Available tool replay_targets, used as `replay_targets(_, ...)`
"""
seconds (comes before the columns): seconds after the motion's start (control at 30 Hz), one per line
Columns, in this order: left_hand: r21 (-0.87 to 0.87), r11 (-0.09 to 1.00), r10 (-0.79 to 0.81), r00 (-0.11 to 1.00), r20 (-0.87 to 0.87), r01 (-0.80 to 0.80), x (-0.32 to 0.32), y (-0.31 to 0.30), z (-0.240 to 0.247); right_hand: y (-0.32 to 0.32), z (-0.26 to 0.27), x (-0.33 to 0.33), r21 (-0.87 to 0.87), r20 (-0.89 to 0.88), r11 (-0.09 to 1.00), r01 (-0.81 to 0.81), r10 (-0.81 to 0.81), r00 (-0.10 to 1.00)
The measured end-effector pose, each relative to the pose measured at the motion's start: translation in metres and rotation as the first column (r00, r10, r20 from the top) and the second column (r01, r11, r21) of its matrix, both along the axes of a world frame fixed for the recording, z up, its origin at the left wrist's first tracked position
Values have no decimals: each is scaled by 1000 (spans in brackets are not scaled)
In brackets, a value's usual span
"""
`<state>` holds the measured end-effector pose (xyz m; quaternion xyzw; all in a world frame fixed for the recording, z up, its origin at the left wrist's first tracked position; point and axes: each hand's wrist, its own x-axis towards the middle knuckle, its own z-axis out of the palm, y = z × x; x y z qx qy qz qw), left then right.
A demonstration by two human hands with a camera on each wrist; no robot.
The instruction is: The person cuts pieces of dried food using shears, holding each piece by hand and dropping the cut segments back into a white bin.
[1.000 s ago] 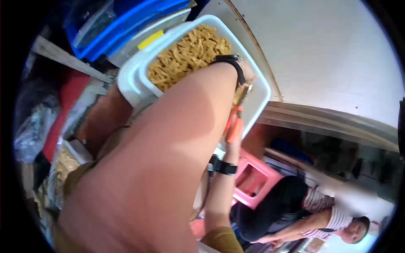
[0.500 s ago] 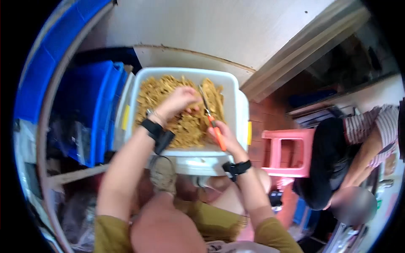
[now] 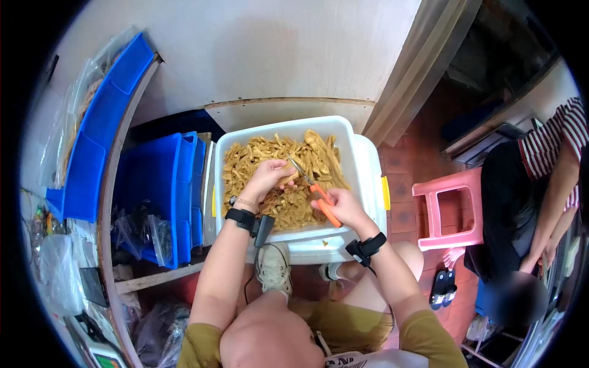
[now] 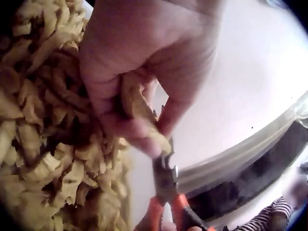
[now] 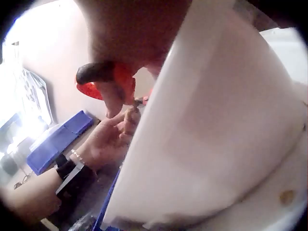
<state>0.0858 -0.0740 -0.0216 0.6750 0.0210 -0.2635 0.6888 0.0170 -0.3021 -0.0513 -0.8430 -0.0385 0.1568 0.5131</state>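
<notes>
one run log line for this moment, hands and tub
left hand: holds tan strip | right hand: grips orange-handled scissors | white tub: holds many tan pieces

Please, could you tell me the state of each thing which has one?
Orange-handled metal scissors: handles spread apart, in the right grip
Tan strip: pinched in the left grip
White rectangular plastic tub: uncovered
Tan irregular pieces: heaped loose in the tub
Flat black slippers: unworn, side by side on red tiles
Off-white lace-up shoe: worn
</notes>
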Motion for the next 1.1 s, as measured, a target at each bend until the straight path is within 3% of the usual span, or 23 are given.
replay_targets(0.07, 73, 984, -159, 986, -41, 161, -5, -2, 16, 3, 9, -2, 43, -14, 998, 43, -42, 999)
replay_targets(0.17, 79, 980, -186, 982, 22, 184, -10, -9, 12, 6, 11, -4, 105, -25, 992, 67, -65, 998)
replay_targets(0.3, -57, 998, 21, 1000, -9, -21, -16, -8, 18, -2, -1, 5, 43, -83, 999, 30, -27, 996)
replay_targets(0.37, -78, 996, 34, 998, -51, -38, -15, -1, 19, -2, 16, 3, 115, -60, 975, 190, -184, 981)
replay_targets(0.47, -338, 918, 177, 977, -120, -208, -18, 4, 21, -6, 12, 1, 164, -95, 978, 125, -111, 989)
replay_targets(0.6, -395, 861, 304, 947, -106, -320, -21, 1, 21, -5, 8, -4, 48, -50, 999, -16, 19, 999)
replay_targets(0.83, -367, 861, 341, 935, -96, -352, -21, 0, 2, -3, 23, -8, -47, -63, 991, -122, 119, 991)
replay_targets(1.1, -254, 942, 241, 969, 56, -219, -22, -14, -6, 0, 22, 0, -25, -120, 993, -115, 111, 986)
